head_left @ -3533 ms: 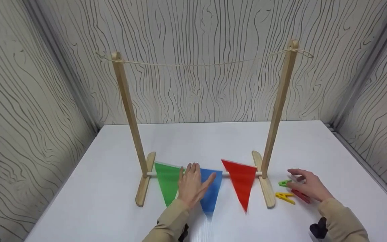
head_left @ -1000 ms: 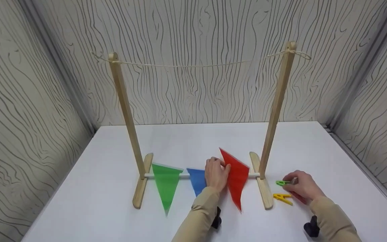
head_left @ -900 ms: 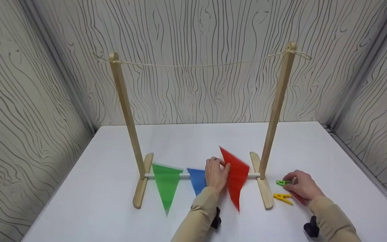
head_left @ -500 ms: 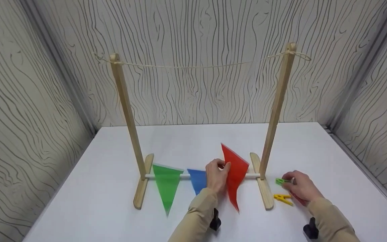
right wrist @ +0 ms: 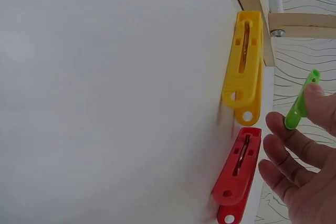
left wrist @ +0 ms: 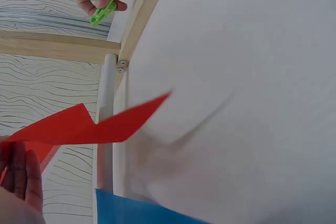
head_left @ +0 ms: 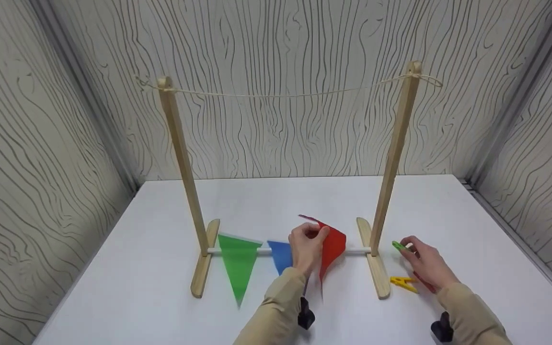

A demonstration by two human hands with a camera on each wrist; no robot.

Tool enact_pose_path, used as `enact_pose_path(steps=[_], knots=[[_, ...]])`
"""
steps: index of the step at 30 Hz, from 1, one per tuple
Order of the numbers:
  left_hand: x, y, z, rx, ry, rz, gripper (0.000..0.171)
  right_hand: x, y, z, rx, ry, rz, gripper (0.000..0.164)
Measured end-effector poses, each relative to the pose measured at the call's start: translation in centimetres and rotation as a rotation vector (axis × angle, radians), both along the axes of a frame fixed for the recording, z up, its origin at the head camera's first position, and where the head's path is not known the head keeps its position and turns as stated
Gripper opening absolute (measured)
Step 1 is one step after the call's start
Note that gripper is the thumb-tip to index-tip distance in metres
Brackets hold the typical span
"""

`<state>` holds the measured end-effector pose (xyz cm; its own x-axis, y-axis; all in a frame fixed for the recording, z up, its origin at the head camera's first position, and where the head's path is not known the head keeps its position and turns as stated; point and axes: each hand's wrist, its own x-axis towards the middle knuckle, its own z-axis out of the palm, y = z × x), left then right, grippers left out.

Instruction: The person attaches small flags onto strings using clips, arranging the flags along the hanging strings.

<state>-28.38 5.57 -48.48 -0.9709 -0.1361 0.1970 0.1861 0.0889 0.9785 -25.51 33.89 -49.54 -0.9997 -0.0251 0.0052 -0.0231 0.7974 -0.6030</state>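
Note:
My left hand (head_left: 307, 247) pinches a red triangular pennant (head_left: 334, 244) by its upper part; the cloth bends and is lifted off the table, its lower tip hanging down. In the left wrist view the pennant (left wrist: 79, 127) spreads from the fingers across the white bar. My right hand (head_left: 427, 263) holds a small green clothespin (head_left: 399, 246) between thumb and fingers, raised above the table. Below that hand lie a yellow clothespin (right wrist: 244, 69) and a red clothespin (right wrist: 239, 177). A blue pennant (head_left: 280, 254), partly hidden by my left hand, and a green pennant (head_left: 238, 258) lie over the bar.
Two wooden posts (head_left: 178, 158) on flat feet stand on the white table (head_left: 161, 316), joined low by a white bar (head_left: 358, 250). A thin string (head_left: 266, 96) sags between the post tops. Patterned panels (head_left: 285, 43) close off the back and sides.
My left hand moved right from the blue pennant to the red one and lifted it, folding it over. My right hand picked the green clothespin up off the table.

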Motion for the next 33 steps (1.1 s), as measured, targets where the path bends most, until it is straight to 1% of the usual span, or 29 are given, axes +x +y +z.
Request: enact_pose_path(steps=[4,8,14,17,20,22,27,30,33], knots=[[0.3,-0.4,0.5,0.072,-0.036,-0.003,0.013,0.1,-0.4,0.2,-0.049,0.028,-0.021,0.032],[0.4,-0.7,1.3,0.136,-0.061,0.001,0.015,0.2,-1.0,0.6,-0.117,0.08,-0.069,0.038],[0.3,-1.2,2.4,0.233,-0.103,-0.034,0.027,0.3,-1.8,1.8,-0.306,0.142,-0.173,0.052],[0.4,-1.5,3.2,0.253,-0.112,-0.057,0.035,0.2,-2.2,2.2,-0.429,0.156,-0.226,0.056],[0.7,-1.8,3.9,0.247,-0.105,-0.08,0.042,0.3,-2.7,2.5,-0.571,0.19,-0.27,0.056],[0.9,-1.9,4.3,0.242,-0.098,-0.093,0.044,0.3,-3.1,2.7,-0.676,0.226,-0.294,0.054],[1.3,-2.2,5.2,0.253,-0.066,-0.122,0.039,0.4,-3.8,3.3,-0.908,0.314,-0.321,0.043],[1.4,-2.2,5.8,0.273,-0.058,-0.141,0.036,0.4,-4.2,3.8,-1.028,0.335,-0.339,0.036],[1.6,-2.2,6.5,0.286,-0.06,-0.143,0.034,0.3,-4.5,4.5,-1.143,0.332,-0.342,0.032]])
